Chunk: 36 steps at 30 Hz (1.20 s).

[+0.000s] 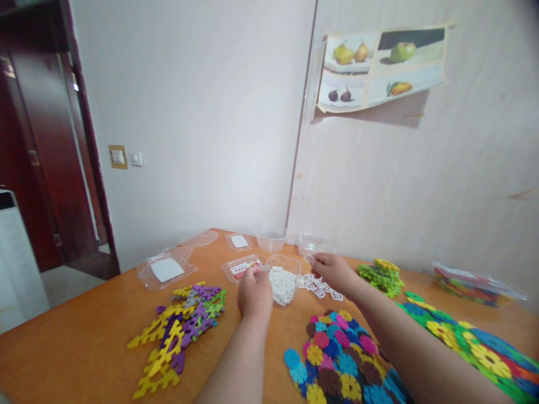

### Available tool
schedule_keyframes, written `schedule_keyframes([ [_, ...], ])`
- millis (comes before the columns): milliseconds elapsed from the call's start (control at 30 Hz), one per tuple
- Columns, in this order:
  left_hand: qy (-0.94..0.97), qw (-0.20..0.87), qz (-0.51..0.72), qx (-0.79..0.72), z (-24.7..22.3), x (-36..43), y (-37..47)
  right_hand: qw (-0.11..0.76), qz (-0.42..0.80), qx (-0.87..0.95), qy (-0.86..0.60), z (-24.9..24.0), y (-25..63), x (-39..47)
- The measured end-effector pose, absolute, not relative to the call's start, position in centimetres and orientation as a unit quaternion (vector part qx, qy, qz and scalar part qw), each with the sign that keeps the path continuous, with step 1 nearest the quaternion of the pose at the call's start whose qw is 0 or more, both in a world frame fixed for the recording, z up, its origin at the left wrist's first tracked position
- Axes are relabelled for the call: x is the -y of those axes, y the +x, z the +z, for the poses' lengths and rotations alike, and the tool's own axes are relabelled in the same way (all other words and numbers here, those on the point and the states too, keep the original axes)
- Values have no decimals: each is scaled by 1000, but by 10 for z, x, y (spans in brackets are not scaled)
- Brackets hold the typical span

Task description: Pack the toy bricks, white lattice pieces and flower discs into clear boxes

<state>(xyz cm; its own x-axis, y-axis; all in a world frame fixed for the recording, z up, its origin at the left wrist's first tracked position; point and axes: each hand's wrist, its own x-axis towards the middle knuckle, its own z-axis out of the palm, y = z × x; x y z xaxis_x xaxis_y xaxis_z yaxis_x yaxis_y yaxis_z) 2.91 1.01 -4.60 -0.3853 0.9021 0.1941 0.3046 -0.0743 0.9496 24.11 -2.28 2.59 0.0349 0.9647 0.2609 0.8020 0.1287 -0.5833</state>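
A clear plastic box (298, 268) holds a heap of small white lattice pieces (283, 285). My left hand (255, 293) is closed at the box's left edge, its fingertips partly hidden. To the right of the box, my right hand (333, 270) pinches one white plastic piece (309, 258) between thumb and fingers. Beneath that hand, several more loose white pieces (318, 286) lie on the table. A clear lid with a red and white label (246, 268) rests just behind my left hand.
Interlocking yellow and purple pieces (181, 331) lie at the left of the wooden table (92, 331). Colourful notched discs (337, 359) spread in front, with flower-shaped pieces (471, 348) at right. Green pieces (381, 278), a filled box (475, 285) and an open clear tub (272, 241) stand farther back.
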Motion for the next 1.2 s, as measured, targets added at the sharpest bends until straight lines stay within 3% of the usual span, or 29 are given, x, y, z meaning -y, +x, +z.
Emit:
schedule_keyframes([
  [100, 487, 264, 550, -625, -45, -10, 28, 430, 236, 664, -564, 33, 238, 26],
  [167, 489, 266, 548, -625, -44, -9, 28, 421, 214, 664, -580, 34, 245, 25],
  [300, 490, 270, 551, -619, -42, -8, 27, 232, 57, 680, -693, 24, 272, 20],
  [400, 487, 275, 555, -615, -42, -8, 27, 96, 23, 679, -727, 13, 287, 19],
  [567, 485, 280, 555, -615, -43, -9, 28, 58, 34, 678, -732, 4, 287, 21],
  [833, 484, 282, 552, -618, -42, -7, 28, 103, -15, 664, -740, 17, 276, 20],
  [900, 485, 279, 552, -619, -42, -7, 29, 170, 32, 676, -717, 22, 268, 21],
  [1000, 483, 276, 553, -620, -43, -9, 29, 337, 178, 672, -635, 30, 256, 23],
  [1067, 482, 278, 556, -618, -44, -9, 28, 385, 211, 660, -610, 34, 254, 25],
  [1133, 483, 280, 556, -615, -44, -9, 28, 339, 168, 672, -636, 39, 258, 28],
  [1200, 486, 280, 556, -613, -44, -9, 28, 231, 108, 693, -674, 42, 266, 32],
])
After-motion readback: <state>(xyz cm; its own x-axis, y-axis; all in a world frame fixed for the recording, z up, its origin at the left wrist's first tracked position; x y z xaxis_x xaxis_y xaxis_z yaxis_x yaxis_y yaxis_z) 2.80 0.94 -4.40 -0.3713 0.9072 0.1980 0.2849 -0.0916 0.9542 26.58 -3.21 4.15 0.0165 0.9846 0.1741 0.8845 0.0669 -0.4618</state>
